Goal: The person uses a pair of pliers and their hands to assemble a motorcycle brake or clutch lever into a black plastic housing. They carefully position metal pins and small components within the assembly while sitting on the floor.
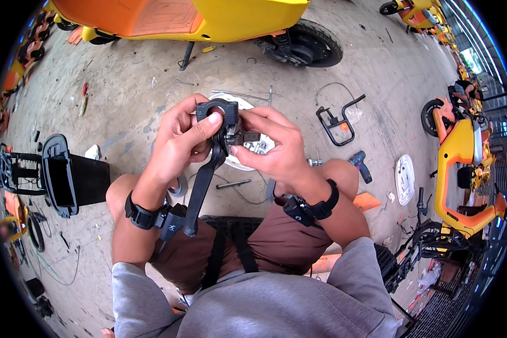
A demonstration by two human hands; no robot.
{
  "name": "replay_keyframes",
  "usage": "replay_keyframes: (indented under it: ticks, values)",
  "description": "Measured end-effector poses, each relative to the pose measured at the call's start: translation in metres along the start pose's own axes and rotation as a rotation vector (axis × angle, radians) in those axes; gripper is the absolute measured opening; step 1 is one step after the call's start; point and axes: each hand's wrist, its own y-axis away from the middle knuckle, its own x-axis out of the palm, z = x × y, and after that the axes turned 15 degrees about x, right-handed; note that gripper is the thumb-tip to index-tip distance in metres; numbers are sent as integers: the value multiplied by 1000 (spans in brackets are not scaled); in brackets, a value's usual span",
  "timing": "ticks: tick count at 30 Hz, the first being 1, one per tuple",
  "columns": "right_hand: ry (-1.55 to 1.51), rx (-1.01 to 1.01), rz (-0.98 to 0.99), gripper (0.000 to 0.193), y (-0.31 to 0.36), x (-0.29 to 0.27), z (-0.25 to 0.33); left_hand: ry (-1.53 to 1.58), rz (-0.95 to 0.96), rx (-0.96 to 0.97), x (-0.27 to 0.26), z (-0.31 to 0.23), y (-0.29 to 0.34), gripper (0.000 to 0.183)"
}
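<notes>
A: Head view, item one: black brake lever assembly point(214, 147), with a clamp ring at the top and a long lever blade hanging down toward the lap. Held in the air over the knees, above the concrete floor point(129, 84).

B: Hands?

A: Left hand point(180, 141) is clenched round the clamp body, thumb pressed on the ring's front. Right hand point(270, 147) pinches the small fitting on the assembly's right side with its fingertips. Both are grasping the one part, which sits between them and touches both.

B: Risks?

A: As I judge it: the right-hand grip is fingertip only, so a small fastener or fitting could slip free and fall among the clutter below. The white dish point(248, 152) of small parts lies directly underneath, partly hidden. A dropped piece might land in it or bounce off onto the floor. The free lever blade could also swing and twist the clamp out of the left-hand grip.

B: Surroundings?

A: Loose rod point(233, 183) between the knees, black bracket point(339, 119) and blue drill point(361, 165) to the right, yellow-and-orange scooter point(208, 19) ahead.
</notes>
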Motion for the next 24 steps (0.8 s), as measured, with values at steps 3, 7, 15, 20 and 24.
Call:
replay_keyframes:
  ticks: [3, 7, 15, 20, 24]
  values:
    - [114, -105, -71, 52, -2, -1, -3, 71, 4, -30, -5, 3, -1, 18]
    - [187, -170, -155, 53, 1, 2, -7, 79, -15, -24, -1, 3, -3, 17]
    - [195, -156, -164, 53, 2, 1, -3, 45, -25, 1, 0, 5, -3, 17]
    - [-164, 46, -114, 45, 5, 10, -6, 60, -28, 106, -9, 8, -1, 17]
    - [-803, 488, -31, 37, 4, 5, -4, 24, -26, 104, -10, 6, -5, 18]
